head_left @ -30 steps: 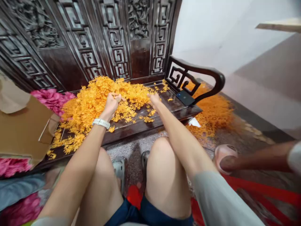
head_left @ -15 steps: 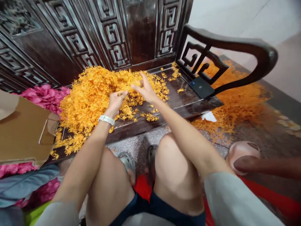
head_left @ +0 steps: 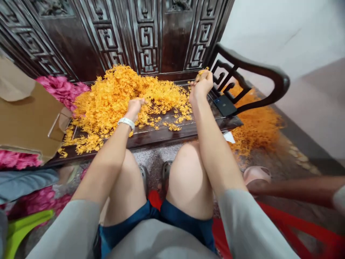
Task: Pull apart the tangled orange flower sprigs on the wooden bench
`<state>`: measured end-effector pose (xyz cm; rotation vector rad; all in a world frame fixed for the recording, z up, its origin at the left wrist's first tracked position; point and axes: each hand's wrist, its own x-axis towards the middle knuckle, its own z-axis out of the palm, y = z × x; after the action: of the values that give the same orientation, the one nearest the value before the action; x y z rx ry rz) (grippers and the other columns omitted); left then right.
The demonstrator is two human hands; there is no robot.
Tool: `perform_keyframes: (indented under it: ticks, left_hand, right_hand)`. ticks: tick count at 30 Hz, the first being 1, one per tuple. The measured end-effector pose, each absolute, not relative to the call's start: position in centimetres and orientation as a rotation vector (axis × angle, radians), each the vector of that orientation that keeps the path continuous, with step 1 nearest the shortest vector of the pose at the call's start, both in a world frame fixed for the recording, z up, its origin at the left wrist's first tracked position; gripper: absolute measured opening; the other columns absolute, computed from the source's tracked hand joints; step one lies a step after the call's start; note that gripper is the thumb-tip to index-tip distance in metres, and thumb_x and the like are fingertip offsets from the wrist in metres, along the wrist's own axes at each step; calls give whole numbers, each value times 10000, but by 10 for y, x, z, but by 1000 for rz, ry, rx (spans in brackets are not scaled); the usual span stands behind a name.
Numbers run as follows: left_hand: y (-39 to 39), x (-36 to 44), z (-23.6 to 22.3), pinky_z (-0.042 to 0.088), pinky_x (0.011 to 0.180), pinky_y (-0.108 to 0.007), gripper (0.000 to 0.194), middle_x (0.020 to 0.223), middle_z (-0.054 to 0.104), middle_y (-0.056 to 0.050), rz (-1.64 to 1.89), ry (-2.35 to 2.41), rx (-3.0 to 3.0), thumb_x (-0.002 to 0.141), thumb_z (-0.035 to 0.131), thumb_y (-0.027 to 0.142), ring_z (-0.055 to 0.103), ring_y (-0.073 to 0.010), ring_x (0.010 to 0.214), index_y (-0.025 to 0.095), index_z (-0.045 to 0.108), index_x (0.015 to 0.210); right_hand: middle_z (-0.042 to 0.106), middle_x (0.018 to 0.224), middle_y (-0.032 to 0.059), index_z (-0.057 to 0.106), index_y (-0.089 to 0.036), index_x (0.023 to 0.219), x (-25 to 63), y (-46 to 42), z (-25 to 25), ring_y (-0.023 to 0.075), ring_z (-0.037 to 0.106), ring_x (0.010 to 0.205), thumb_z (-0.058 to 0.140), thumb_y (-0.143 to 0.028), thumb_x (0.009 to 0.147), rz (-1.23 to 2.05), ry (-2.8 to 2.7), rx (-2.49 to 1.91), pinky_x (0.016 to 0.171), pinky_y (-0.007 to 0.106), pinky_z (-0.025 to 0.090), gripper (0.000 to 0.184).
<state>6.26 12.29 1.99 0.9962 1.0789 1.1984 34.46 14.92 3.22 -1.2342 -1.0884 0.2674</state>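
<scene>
Nearest to me, the person sat with bare knees apart, the grey shoes (head_left: 166, 174) below them partly covered by the legs. A green object (head_left: 27, 226) at the left edge was cut off, so I could not say what it was. Both arms stretched forward over the dark bench (head_left: 159, 138). The left hand (head_left: 135, 107), below a pale wristband (head_left: 126, 123), was at the front of the pile of yellow flowers (head_left: 115, 97) heaped on the seat, its fingers bent in; I could not tell whether they pinched a flower. The right hand (head_left: 202, 86) was raised at the pile's right end, wrist bent up, its fingers curled around yellow bits (head_left: 201, 73) mostly hidden by the hand itself. Just beyond its wrist lay a dark phone (head_left: 225, 105), by the armrest (head_left: 256, 72). Behind that armrest spread an orange heap (head_left: 256, 126), blurred and partly blocked. Pink petals (head_left: 60, 90) showed behind a cardboard box (head_left: 29, 118), also cut off. Farthest rose the carved backrest (head_left: 175, 46).
</scene>
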Motion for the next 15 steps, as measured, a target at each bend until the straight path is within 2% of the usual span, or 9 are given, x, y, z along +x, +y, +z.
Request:
perform_keyframes:
  ticks: [1,3,5,7,9,11,13,15]
  left_hand:
    - [125,59,21,198,538,-279,293,528,355,43,1194,1082,1012,922,738,167,228,-104,515,179,626,651]
    - [126,55,25,196,534,-282,321,530,252,71,1163,1031,1051,966,749,269,167,-101,508,187,627,681]
    - [126,61,31,238,549,-274,306,547,230,75,1121,940,1066,992,744,322,174,-102,508,193,643,733]
    - [124,75,36,283,568,-273,272,556,237,70,1087,901,1061,1006,727,324,211,-108,503,198,658,775]
    - [122,93,38,293,565,-279,257,559,229,68,1063,873,1049,1009,715,318,227,-112,493,198,662,789]
    - [122,109,35,268,542,-281,262,562,219,70,1047,837,1045,993,732,320,214,-107,479,197,652,776]
    - [123,121,29,233,524,-274,262,562,228,74,1026,805,1058,956,766,304,201,-95,472,194,639,755]
    - [127,128,22,198,515,-270,254,558,272,73,1036,817,1057,902,791,246,209,-84,473,192,616,727]
  right_hand:
    - [705,1085,141,721,-199,1250,349,145,32,261,762,1005,285,-726,1125,254,-1127,-1301,853,456,636,696]
    - [683,1350,212,681,-183,1422,348,133,28,355,716,1266,548,-660,1075,283,-1263,-1499,1017,580,615,604]
    - [586,1556,254,644,-163,1504,338,119,24,433,590,1462,778,-557,965,353,-1396,-1664,1187,677,511,681]
    - [585,1586,235,653,-174,1494,323,109,26,426,553,1495,853,-504,923,478,-1446,-1651,1247,664,468,689]
    - [709,1418,177,702,-204,1401,309,102,33,338,665,1330,827,-531,964,695,-1388,-1481,1141,547,578,561]
    - [784,1118,107,759,-203,1202,297,98,40,226,731,1010,792,-558,1002,917,-1315,-1329,895,371,642,409]
    - [734,819,41,749,-180,930,289,93,46,143,651,730,793,-526,1015,1031,-1324,-1290,674,249,552,359]
    - [598,593,-22,654,-176,703,285,83,55,92,507,566,821,-465,1006,1049,-1410,-1304,557,210,414,451]
